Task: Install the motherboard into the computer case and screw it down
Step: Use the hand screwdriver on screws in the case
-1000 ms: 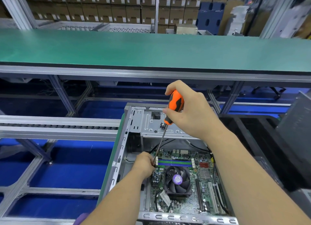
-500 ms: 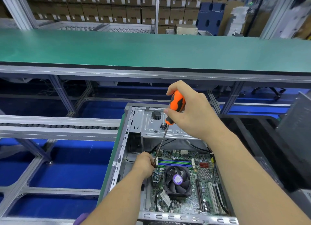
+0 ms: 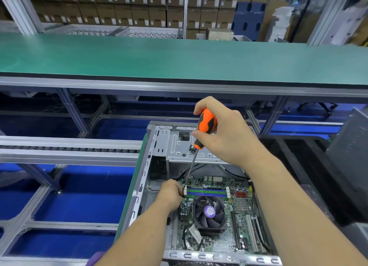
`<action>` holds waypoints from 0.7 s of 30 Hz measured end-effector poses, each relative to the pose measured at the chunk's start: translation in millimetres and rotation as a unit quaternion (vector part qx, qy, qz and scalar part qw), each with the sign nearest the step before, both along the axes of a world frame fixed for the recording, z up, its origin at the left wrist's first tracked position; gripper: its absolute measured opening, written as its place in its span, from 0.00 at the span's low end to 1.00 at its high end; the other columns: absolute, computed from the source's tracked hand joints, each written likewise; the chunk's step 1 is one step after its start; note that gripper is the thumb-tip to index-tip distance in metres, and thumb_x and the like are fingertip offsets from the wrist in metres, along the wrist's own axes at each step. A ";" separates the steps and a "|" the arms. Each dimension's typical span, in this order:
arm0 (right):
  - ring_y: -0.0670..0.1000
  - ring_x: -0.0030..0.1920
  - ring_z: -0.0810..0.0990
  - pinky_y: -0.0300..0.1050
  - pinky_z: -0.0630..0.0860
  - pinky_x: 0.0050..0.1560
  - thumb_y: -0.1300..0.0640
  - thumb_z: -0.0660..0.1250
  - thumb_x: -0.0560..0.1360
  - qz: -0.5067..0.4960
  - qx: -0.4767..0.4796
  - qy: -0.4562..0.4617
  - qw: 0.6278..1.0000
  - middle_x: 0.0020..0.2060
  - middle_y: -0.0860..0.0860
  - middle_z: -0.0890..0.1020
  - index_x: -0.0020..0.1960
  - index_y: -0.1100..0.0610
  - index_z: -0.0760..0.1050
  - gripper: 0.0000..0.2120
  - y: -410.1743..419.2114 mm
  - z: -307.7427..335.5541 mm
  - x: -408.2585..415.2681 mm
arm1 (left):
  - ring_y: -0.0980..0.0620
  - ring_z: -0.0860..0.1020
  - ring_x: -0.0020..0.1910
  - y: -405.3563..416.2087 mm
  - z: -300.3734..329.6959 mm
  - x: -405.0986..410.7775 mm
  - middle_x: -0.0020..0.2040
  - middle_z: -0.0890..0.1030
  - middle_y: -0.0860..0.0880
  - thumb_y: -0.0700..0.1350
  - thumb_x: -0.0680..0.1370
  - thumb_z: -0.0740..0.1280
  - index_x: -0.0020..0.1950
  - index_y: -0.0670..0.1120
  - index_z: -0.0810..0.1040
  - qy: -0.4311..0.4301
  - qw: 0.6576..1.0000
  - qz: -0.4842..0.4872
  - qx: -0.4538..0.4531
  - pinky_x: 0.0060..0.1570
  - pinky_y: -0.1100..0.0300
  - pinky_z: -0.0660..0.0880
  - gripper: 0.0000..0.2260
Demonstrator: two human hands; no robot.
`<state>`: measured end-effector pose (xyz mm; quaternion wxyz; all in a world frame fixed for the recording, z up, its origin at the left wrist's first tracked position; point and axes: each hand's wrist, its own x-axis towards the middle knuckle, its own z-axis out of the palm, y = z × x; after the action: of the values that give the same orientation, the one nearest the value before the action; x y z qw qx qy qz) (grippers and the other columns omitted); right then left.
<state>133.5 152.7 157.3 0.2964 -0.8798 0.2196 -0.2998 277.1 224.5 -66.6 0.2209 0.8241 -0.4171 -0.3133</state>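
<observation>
The open grey computer case [image 3: 140, 188] lies on its side in front of me. Inside it lies the green motherboard [image 3: 242, 224], with a black CPU fan [image 3: 210, 213] and blue-green memory slots. My right hand [image 3: 225, 132] grips the orange and black handle of a screwdriver [image 3: 205, 128]. Its long shaft slants down to the board's upper left corner. My left hand [image 3: 171, 194] is closed around the shaft's lower end at that corner. The tip and any screw are hidden behind my fingers.
A green workbench surface [image 3: 179, 56] runs across the far side. A roller conveyor rail [image 3: 69, 149] sits to the left over a blue floor. Dark bins [image 3: 310, 166] and a grey panel [image 3: 352, 156] stand at the right. Stacked cardboard boxes fill the background.
My right hand has shifted slightly on the screwdriver handle, consistent with turning it. The left hand and the case stay where they were.
</observation>
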 end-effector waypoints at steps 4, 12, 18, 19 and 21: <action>0.55 0.38 0.80 0.46 0.76 0.39 0.61 0.73 0.76 0.014 -0.003 -0.003 1.000 0.35 0.51 0.78 0.56 0.46 0.69 0.18 2.3 -0.3 2.9 | 0.50 0.76 0.42 -1.0 -2.1 0.6 0.43 0.80 0.45 0.29 0.74 0.68 0.39 0.44 0.81 -0.008 1.000 -0.005 0.000 0.49 0.58 0.78 0.10; 0.51 0.35 0.71 0.34 0.71 0.36 0.62 0.74 0.76 0.023 -0.016 0.013 1.000 0.34 0.51 0.74 0.57 0.50 0.71 0.16 7.2 -1.2 4.8 | 0.45 0.80 0.59 -5.5 -8.2 5.1 0.58 0.82 0.41 0.31 0.75 0.70 0.49 0.35 0.83 -0.009 1.000 -0.005 0.007 0.57 0.62 0.75 0.05; 0.56 0.37 0.80 0.44 0.75 0.37 0.62 0.74 0.76 0.017 -0.013 -0.001 1.000 0.35 0.51 0.77 0.56 0.48 0.70 0.17 3.7 -1.0 5.6 | 0.46 0.81 0.57 -3.9 -9.5 3.8 0.54 0.83 0.43 0.32 0.74 0.71 0.30 0.48 0.74 0.002 1.000 0.027 0.014 0.52 0.61 0.77 0.17; 0.56 0.37 0.81 0.47 0.76 0.38 0.62 0.73 0.76 0.017 -0.012 -0.003 1.000 0.35 0.52 0.77 0.56 0.47 0.69 0.17 3.1 -1.3 5.8 | 0.46 0.81 0.57 -4.3 -10.1 3.9 0.54 0.83 0.43 0.32 0.74 0.72 0.31 0.47 0.75 0.006 0.999 0.030 0.014 0.51 0.62 0.77 0.15; 0.56 0.37 0.82 0.51 0.77 0.40 0.62 0.73 0.76 0.016 -0.010 -0.005 1.000 0.35 0.52 0.77 0.55 0.45 0.69 0.18 1.9 -2.1 5.8 | 0.46 0.81 0.56 -4.8 -9.7 4.0 0.53 0.83 0.43 0.33 0.74 0.72 0.36 0.44 0.80 0.010 0.999 0.031 0.016 0.50 0.63 0.76 0.09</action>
<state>139.3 154.6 155.2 0.2935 -0.8845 0.2014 -0.3017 281.2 219.7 -76.4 0.2217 0.8369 -0.3840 -0.3209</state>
